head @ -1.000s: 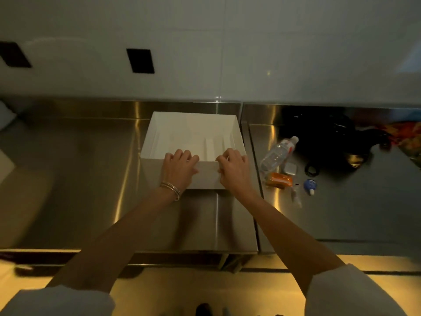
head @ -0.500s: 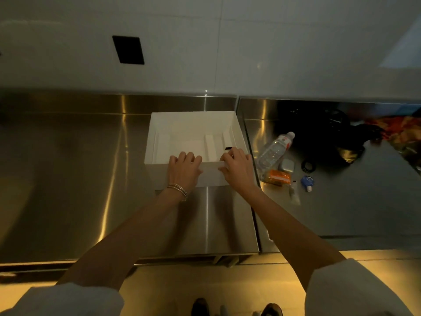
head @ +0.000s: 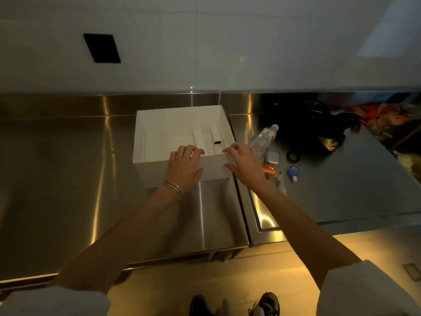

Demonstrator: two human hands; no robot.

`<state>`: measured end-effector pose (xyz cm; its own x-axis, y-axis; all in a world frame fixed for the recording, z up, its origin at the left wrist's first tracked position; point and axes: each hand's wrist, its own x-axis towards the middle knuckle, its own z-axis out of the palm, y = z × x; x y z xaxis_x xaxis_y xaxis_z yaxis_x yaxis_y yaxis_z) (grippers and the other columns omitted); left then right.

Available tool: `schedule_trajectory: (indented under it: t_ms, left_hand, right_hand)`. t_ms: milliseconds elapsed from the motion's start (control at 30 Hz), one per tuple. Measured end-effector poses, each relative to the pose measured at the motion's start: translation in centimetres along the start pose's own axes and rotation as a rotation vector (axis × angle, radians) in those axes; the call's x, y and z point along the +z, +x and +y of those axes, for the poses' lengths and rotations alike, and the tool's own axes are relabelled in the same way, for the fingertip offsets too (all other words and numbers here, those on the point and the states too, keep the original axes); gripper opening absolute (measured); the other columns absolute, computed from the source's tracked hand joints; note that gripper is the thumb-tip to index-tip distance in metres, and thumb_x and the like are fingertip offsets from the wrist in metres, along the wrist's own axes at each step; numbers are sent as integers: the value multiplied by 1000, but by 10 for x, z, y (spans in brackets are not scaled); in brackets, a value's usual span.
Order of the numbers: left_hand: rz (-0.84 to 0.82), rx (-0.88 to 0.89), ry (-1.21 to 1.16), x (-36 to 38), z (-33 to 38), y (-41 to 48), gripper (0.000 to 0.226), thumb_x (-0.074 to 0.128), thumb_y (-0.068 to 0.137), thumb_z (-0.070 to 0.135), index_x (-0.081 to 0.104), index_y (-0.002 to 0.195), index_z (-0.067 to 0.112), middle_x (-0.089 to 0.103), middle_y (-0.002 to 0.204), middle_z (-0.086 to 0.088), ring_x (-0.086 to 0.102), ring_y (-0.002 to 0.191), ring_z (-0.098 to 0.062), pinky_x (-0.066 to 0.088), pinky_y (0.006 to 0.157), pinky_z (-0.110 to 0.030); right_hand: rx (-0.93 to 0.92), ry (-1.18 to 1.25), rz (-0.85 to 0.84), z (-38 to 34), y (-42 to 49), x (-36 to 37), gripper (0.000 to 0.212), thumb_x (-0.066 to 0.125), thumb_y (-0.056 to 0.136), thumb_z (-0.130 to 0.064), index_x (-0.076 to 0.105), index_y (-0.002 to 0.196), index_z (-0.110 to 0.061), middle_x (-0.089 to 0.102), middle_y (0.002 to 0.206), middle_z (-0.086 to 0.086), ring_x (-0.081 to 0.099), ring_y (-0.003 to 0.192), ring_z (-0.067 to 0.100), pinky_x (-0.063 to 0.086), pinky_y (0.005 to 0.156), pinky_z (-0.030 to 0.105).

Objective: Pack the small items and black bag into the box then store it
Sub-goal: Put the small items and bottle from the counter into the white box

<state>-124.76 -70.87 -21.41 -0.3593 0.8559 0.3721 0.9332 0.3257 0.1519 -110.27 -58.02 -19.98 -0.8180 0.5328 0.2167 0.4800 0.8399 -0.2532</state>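
An open white box (head: 155, 169) with inner dividers stands on the steel counter (head: 68, 179). My left hand (head: 184, 166) lies flat on the box's near wall, fingers over the rim. My right hand (head: 245, 165) is at the box's near right corner, fingers spread and curled on the rim. To the right lie a clear water bottle (head: 264, 139), a small grey case (head: 272, 158), an orange packet (head: 270, 170), a black ring (head: 293, 156), a blue round item (head: 292, 172) and a pale tube (head: 281, 184). The black bag (head: 314, 120) sits behind them.
A white tiled wall with a black square plate (head: 102, 48) rises behind the counter. Colourful orange cloth (head: 378, 115) lies at the far right. A seam (head: 239, 197) splits the counter into two tables. My shoes (head: 262, 304) show on the floor below.
My view has shifted, so the box appears more to the left. My right hand has slid to the box's near right corner. My left hand stays on the near wall.
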Motion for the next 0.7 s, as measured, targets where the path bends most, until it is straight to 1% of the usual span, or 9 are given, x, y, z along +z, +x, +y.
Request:
schedule_trajectory:
  t_ms: [67, 167, 233, 300, 400, 433, 500, 567, 700]
  left_hand:
    - [51, 93, -41, -2, 17, 6, 43, 73, 66, 19, 59, 105, 12, 60, 104, -11, 54, 93, -31, 42, 74, -39]
    - [63, 257, -77, 3, 53, 20, 41, 69, 66, 16, 57, 105, 13, 59, 104, -10, 51, 95, -28, 43, 74, -39]
    - [30, 339, -88, 13, 80, 29, 38, 68, 67, 12, 59, 103, 12, 59, 104, -10, 52, 95, -28, 46, 75, -38]
    - [-33, 375, -95, 28, 105, 37, 37, 68, 69, 11, 59, 105, 10, 60, 106, -12, 54, 97, -29, 49, 77, -39]
    - [-120, 383, -107, 50, 133, 50, 37, 68, 71, 11, 58, 105, 8, 59, 108, -16, 54, 99, -32, 51, 79, -43]
    - [-148, 370, -105, 57, 140, 55, 37, 68, 72, 12, 57, 107, 7, 58, 110, -16, 53, 101, -32, 50, 82, -43]
    - [-220, 315, -94, 71, 151, 64, 41, 66, 77, 16, 55, 115, 7, 55, 118, -16, 49, 109, -30, 45, 92, -40]
    - [-271, 257, -76, 86, 157, 71, 46, 65, 80, 21, 50, 122, 9, 50, 125, -13, 44, 116, -28, 38, 99, -37]
    - [-345, 174, -39, 110, 168, 82, 47, 61, 83, 21, 45, 126, 12, 45, 131, -9, 40, 121, -25, 35, 100, -35]
  right_hand:
    - [67, -18, 22, 22, -17, -11, 44, 64, 84, -25, 49, 124, -18, 46, 131, 9, 42, 122, 29, 37, 103, 43]
    - [211, -19, 25, 63, -44, -22, 45, 65, 83, -27, 50, 125, -18, 45, 132, 10, 41, 121, 32, 35, 101, 42]
    - [278, -41, -4, 89, -58, -26, 47, 66, 81, -32, 50, 124, -19, 46, 131, 9, 43, 121, 32, 36, 99, 43]
    - [310, -69, -57, 112, -70, -28, 46, 65, 83, -31, 50, 125, -19, 47, 129, 9, 46, 119, 29, 36, 98, 40]
    - [354, -82, -89, 141, -79, -32, 48, 66, 82, -30, 49, 126, -20, 48, 127, 7, 47, 115, 26, 38, 96, 36]
    - [347, -88, -92, 150, -80, -33, 49, 66, 81, -30, 49, 125, -20, 48, 127, 7, 46, 116, 25, 37, 97, 36]
    - [314, -90, -118, 165, -78, -32, 49, 67, 81, -29, 49, 126, -20, 48, 128, 7, 45, 119, 25, 37, 99, 38]
    - [281, -75, -149, 177, -72, -30, 49, 66, 82, -27, 49, 127, -18, 48, 129, 7, 44, 122, 26, 35, 101, 39]
    - [215, -89, -218, 193, -56, -23, 50, 65, 84, -27, 46, 129, -18, 46, 133, 6, 41, 125, 24, 34, 102, 38]
